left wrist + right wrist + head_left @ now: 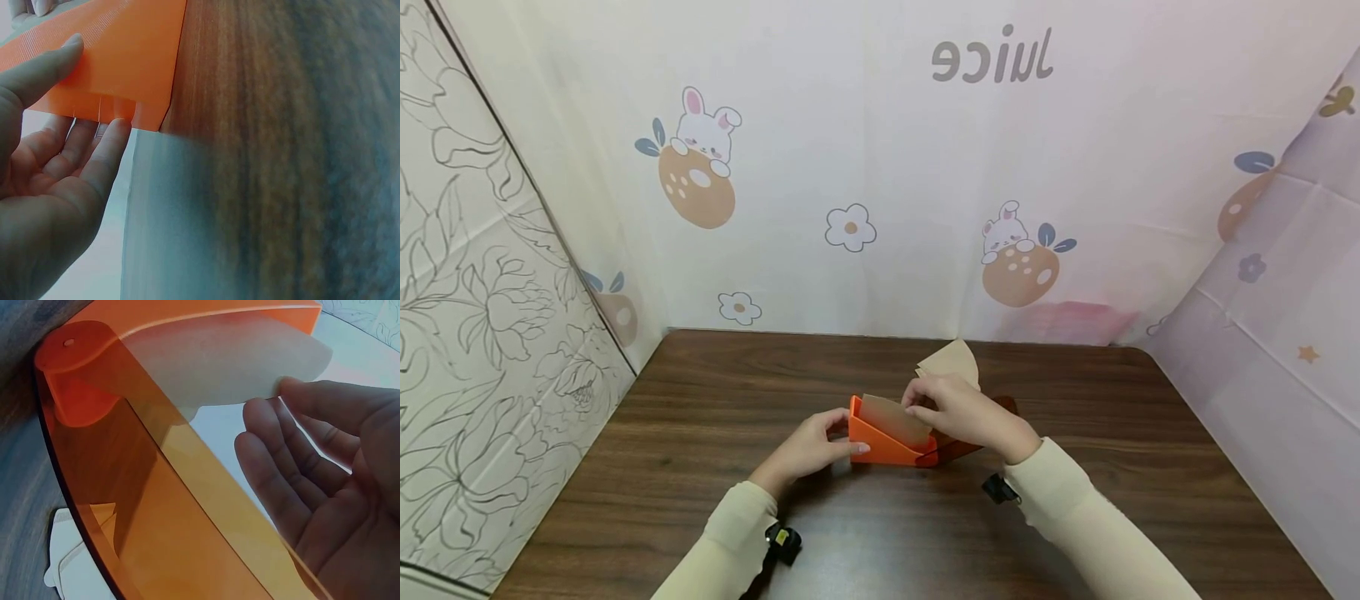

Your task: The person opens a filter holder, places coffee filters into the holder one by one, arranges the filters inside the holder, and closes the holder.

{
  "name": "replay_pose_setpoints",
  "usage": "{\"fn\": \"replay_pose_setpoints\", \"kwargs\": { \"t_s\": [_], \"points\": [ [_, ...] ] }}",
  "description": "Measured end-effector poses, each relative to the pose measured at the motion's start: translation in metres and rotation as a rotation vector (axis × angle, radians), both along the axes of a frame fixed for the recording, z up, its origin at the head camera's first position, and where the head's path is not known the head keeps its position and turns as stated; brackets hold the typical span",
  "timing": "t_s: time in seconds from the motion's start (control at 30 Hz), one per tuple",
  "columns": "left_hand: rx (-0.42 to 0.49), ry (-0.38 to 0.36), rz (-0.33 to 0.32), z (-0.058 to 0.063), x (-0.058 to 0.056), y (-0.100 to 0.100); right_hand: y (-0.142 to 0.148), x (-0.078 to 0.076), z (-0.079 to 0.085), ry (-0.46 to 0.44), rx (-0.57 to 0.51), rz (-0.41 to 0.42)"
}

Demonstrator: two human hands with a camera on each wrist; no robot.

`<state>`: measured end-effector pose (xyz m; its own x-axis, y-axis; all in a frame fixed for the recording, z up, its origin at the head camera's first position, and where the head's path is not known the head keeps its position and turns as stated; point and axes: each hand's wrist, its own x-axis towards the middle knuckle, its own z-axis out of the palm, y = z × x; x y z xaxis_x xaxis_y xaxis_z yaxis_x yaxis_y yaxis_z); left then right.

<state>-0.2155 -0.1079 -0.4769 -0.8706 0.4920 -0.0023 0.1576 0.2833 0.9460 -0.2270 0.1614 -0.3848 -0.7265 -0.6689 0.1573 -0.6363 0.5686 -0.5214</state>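
Note:
An orange holder (880, 447) stands on the table with a stack of tan paper coffee filters (891, 417) upright inside. My left hand (808, 448) grips its tall left end; in the left wrist view the thumb lies on the orange side wall (137, 56) and the fingers touch the end face. With thumb and forefinger, my right hand (961, 408) pinches the upper edge of the filters (231, 362). A see-through amber lid (156, 487), hinged at the holder's low right end, is swung outward beneath the right wrist.
More paper filters (955, 360) lie fanned on the table behind the right hand. The dark wood table (760, 367) backs onto a printed curtain (865, 150), with further patterned sheets at both sides.

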Motion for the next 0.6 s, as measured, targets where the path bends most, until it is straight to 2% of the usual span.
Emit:
{"fn": "replay_pose_setpoints", "kwargs": {
  "t_s": [0.6],
  "points": [
    [-0.002,-0.007,-0.003,0.002,0.001,0.0,-0.012,0.002,-0.01,-0.017,0.083,-0.028]
  ]
}}
